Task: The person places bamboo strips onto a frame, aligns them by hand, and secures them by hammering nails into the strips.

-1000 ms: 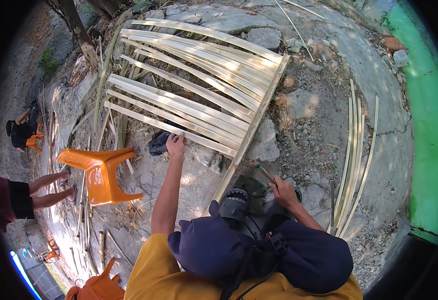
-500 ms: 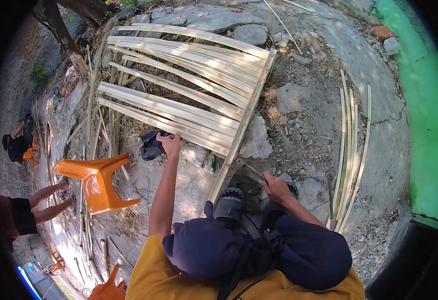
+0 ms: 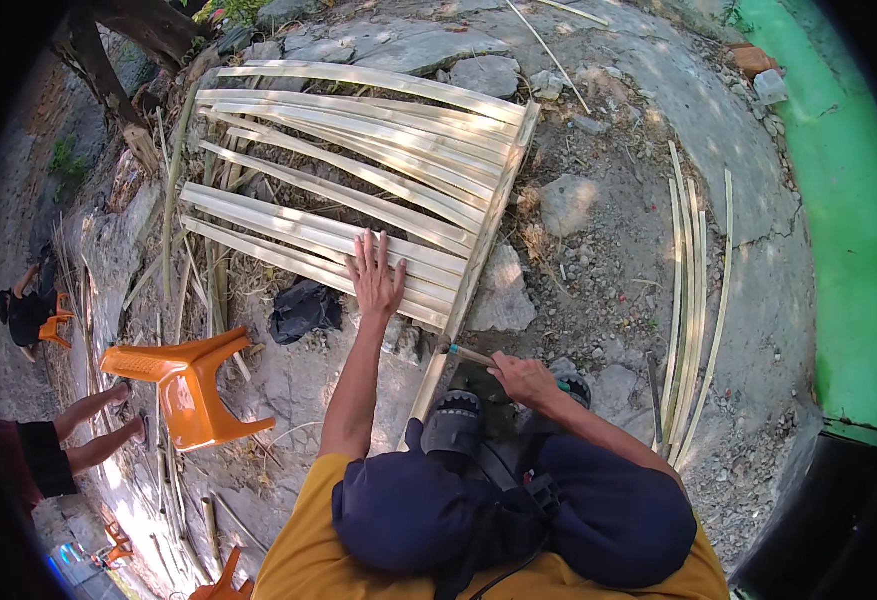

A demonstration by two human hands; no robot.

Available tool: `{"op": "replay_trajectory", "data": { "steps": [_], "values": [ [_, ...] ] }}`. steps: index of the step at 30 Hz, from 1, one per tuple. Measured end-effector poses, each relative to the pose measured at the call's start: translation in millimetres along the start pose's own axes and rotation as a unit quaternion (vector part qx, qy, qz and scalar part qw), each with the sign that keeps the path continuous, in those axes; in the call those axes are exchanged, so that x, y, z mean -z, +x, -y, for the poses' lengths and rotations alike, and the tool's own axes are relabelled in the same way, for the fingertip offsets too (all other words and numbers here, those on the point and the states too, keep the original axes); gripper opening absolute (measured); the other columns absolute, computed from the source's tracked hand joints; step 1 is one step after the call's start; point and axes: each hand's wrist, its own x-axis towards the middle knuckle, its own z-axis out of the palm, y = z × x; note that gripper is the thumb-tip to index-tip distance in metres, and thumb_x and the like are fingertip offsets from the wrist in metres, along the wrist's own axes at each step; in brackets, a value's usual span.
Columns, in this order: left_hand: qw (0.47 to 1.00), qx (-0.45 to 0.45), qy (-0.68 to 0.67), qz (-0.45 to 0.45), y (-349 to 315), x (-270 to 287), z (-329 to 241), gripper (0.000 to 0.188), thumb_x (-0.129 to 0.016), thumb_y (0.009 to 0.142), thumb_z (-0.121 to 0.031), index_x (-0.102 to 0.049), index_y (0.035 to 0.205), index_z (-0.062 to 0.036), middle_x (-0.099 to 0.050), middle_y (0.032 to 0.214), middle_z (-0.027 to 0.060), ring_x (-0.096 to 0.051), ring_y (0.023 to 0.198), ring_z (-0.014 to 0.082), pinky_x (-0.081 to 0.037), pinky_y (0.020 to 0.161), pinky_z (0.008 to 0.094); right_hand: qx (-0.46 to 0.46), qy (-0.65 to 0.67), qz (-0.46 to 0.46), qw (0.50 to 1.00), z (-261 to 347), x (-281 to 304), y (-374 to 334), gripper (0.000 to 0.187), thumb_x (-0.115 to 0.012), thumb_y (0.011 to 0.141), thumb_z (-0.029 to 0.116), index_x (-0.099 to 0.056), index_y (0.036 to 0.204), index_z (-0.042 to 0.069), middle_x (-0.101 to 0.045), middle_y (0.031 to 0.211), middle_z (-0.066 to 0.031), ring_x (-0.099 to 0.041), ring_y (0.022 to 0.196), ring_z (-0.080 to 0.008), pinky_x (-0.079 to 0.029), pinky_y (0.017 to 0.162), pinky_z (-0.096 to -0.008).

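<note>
Several pale split-bamboo slats [image 3: 329, 172] lie side by side, their right ends meeting a long bamboo rail [image 3: 492, 222] that slants toward my feet. My left hand [image 3: 377, 282] rests with fingers spread on the nearer slats. In my right hand [image 3: 527, 381] is a hammer [image 3: 472, 355], gripped by its handle. Its head is at the rail, just below the lowest slat; whether they touch I cannot tell. A crumpled black plastic bag [image 3: 305, 312] lies left of my left forearm.
An orange plastic chair [image 3: 191, 385] lies tipped at the left, near a person's bare legs [image 3: 99, 420]. Farther off another person [image 3: 29, 315] sits. Loose bamboo strips [image 3: 687, 310] lie at the right before a green wall [image 3: 839, 220]. The ground is rocky.
My left hand has moved from beside the black bag up and right onto the slats, its fingers now spread. My right hand has brought the hammer left to the rail.
</note>
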Motion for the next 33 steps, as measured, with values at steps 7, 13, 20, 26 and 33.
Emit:
{"op": "replay_trajectory", "data": {
  "steps": [7, 13, 20, 26, 33],
  "values": [
    [1.000, 0.002, 0.000, -0.007, 2, -1, -3, 0.070, -0.051, 0.104, -0.047, -0.032, 0.165, -0.0179, -0.021, 0.173, 0.0141, -0.016, 0.160, 0.0383, -0.010, 0.127, 0.0626, -0.006, 0.002, 0.007, 1.000, -2, -2, 0, 0.024, -0.057, 0.105, 0.032, -0.052, 0.106, 0.008, -0.069, 0.083, -0.0192, -0.066, 0.067, -0.0454, -0.052, 0.056, -0.0576],
    [1.000, 0.010, 0.010, 0.002, 2, 4, 1, 0.070, -0.050, 0.104, -0.048, -0.032, 0.165, -0.0180, -0.021, 0.173, 0.0135, -0.016, 0.160, 0.0375, -0.009, 0.128, 0.0607, 0.045, 0.003, 0.011, 0.999, -10, 3, 7, 0.024, -0.058, 0.104, 0.032, -0.051, 0.103, 0.009, -0.068, 0.081, -0.0182, -0.067, 0.067, -0.0452, -0.053, 0.056, -0.0571],
    [1.000, 0.013, 0.008, 0.005, -1, 4, 0, 0.071, -0.050, 0.103, -0.048, -0.030, 0.165, -0.0194, -0.020, 0.173, 0.0132, -0.015, 0.160, 0.0372, -0.006, 0.129, 0.0595, 0.015, -0.034, 0.036, 0.999, -6, 3, 13, 0.024, -0.059, 0.103, 0.032, -0.051, 0.104, 0.009, -0.068, 0.081, -0.0180, -0.067, 0.067, -0.0457, -0.052, 0.057, -0.0588],
    [1.000, 0.015, -0.003, 0.001, 2, 0, 0, 0.072, -0.052, 0.103, -0.047, -0.029, 0.166, -0.0209, -0.021, 0.173, 0.0128, -0.016, 0.160, 0.0366, -0.008, 0.128, 0.0605, -0.018, -0.007, 0.048, 0.999, -18, 8, 6, 0.017, -0.059, 0.102, 0.024, -0.054, 0.107, 0.008, -0.070, 0.086, -0.0179, -0.067, 0.069, -0.0464, -0.053, 0.060, -0.0576],
    [1.000, 0.014, -0.011, -0.003, 2, 4, 0, 0.072, -0.055, 0.101, -0.046, -0.030, 0.165, -0.0247, -0.025, 0.172, 0.0129, -0.018, 0.160, 0.0366, -0.008, 0.128, 0.0611, 0.009, 0.008, -0.021, 1.000, -8, 40, 12, 0.023, -0.065, 0.098, 0.021, -0.060, 0.116, 0.007, -0.069, 0.093, -0.0151, -0.070, 0.077, -0.0389, -0.056, 0.064, -0.0489]
  ]
}}
